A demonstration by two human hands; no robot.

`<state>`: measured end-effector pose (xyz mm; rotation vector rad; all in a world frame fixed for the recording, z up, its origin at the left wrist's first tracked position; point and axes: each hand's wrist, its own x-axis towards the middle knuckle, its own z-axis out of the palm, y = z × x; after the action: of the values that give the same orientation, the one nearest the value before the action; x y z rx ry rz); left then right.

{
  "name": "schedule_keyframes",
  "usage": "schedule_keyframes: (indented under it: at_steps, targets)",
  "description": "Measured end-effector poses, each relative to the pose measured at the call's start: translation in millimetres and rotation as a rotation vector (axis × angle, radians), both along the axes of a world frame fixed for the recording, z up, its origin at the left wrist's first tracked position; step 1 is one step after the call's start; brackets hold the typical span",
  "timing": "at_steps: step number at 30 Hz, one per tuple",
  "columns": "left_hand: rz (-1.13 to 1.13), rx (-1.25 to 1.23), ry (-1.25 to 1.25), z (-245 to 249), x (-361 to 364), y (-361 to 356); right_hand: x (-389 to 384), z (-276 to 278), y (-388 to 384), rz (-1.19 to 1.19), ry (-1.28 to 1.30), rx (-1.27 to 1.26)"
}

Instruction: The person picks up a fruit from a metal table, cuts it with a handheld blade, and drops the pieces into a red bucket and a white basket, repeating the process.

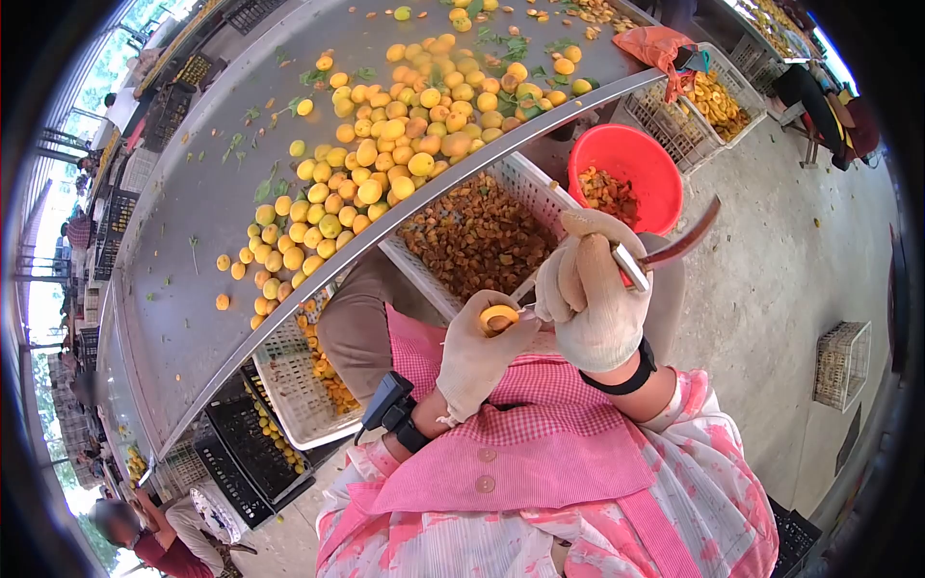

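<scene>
My left hand [477, 361], in a pale work glove, is closed around a cut apricot [498, 318], its orange flesh and darker middle facing up. Close beside it, my gloved right hand [599, 299] grips a curved knife [682, 239]. A reddish-brown curved part and a silver piece stick out on the right side of the fist. A small bit of something shiny shows between the two hands, too small to make out. Both hands are above my lap, over the pink checked apron [540, 424].
A metal table [183, 318] bears a heap of apricots [385, 144] and scattered leaves. Below its edge, a white crate [544, 197] holds brown pieces. A red bucket [665, 183] stands right of it. Another crate [308, 424] holds apricot halves. People sit farther off.
</scene>
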<state>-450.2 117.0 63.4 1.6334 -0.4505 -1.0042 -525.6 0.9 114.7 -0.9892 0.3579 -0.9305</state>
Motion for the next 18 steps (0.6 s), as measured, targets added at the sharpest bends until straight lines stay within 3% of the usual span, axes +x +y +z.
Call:
schedule_keyframes:
  at_steps: [3,10,17,18]
  targets:
    - [-0.003,-0.046,0.062,-3.9,-4.8,1.0,-3.7,-2.9,3.1,0.019,-0.029,0.024]
    - [0.053,-0.091,-0.079,-5.8,-12.7,-1.0,-1.0,-18.3,11.1,0.053,-0.112,-0.088]
    - [0.085,-0.056,-0.239,-8.2,-15.9,2.7,-3.9,-23.3,13.3,0.090,0.009,-0.113]
    - [0.089,-0.056,-0.237,-6.4,-15.8,2.5,-2.8,-27.0,14.2,0.071,0.020,-0.208]
